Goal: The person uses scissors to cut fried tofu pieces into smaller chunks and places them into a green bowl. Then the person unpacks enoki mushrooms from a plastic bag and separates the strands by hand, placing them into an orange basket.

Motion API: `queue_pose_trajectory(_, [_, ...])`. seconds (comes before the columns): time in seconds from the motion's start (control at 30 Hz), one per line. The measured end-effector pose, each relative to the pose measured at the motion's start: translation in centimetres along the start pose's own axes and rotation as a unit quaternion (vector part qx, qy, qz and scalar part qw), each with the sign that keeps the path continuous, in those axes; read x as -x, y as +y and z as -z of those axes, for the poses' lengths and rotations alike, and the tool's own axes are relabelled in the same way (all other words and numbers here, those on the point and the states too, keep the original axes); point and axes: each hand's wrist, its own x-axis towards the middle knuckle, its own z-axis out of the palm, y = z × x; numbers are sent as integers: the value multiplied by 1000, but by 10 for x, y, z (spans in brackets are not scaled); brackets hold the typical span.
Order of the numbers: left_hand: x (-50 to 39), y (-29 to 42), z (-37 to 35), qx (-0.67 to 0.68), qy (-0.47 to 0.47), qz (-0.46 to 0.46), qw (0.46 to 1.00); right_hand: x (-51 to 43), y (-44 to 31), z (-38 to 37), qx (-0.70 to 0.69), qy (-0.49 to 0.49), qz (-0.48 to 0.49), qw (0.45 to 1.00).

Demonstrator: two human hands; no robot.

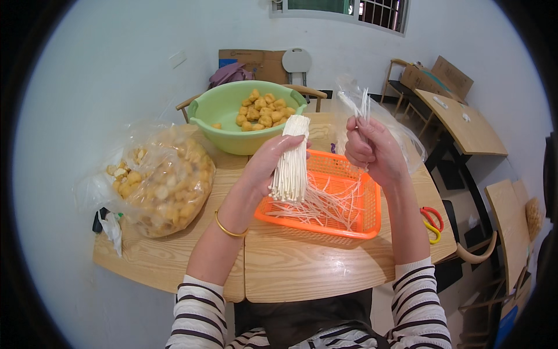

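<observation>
My left hand [272,157] is closed around a thick bunch of enoki mushrooms [290,168], its small caps hanging downward and its cut base up. To the right, my right hand [370,146] pinches a few thin enoki strands [364,104] that stick up above the fingers. Below both hands, an orange plastic basket [324,231] holds loose enoki strands [322,205] spread over its bottom. A clear plastic bag [392,135] lies behind my right hand, partly hidden by it.
A green plastic basin [213,109] with fried tofu puffs [263,111] stands at the back. On the left sits a clear bag of similar puffs [174,187]. Red-and-yellow-handled scissors [431,224] lie at the right of the wooden table [314,275]. Chairs and another table [466,126] stand beyond.
</observation>
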Motion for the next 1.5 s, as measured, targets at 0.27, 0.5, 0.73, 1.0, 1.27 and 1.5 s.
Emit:
queue_pose_trajectory(0.27, [-9,-6,8,75,-56,13,996,-7,40,-22,265,44,-158,950])
queue_pose_trajectory(0.5, [-10,-8,12,94,-76,11,993,-5,43,-8,181,3,-202,963])
queue_pose_trajectory(0.73, [-3,-2,4,52,-95,28,994,-5,34,-18,82,17,-220,972])
queue_pose_trajectory(1.0, [-8,-8,10,-74,-83,-21,994,-5,26,3,66,-37,-177,981])
queue_pose_trajectory(1.27, [-10,-11,11,32,-45,-8,998,-5,5,6,15,23,-55,998])
queue_pose_trajectory(1.5, [-7,-11,5,46,-82,-15,995,-7,38,-24,330,58,-143,931])
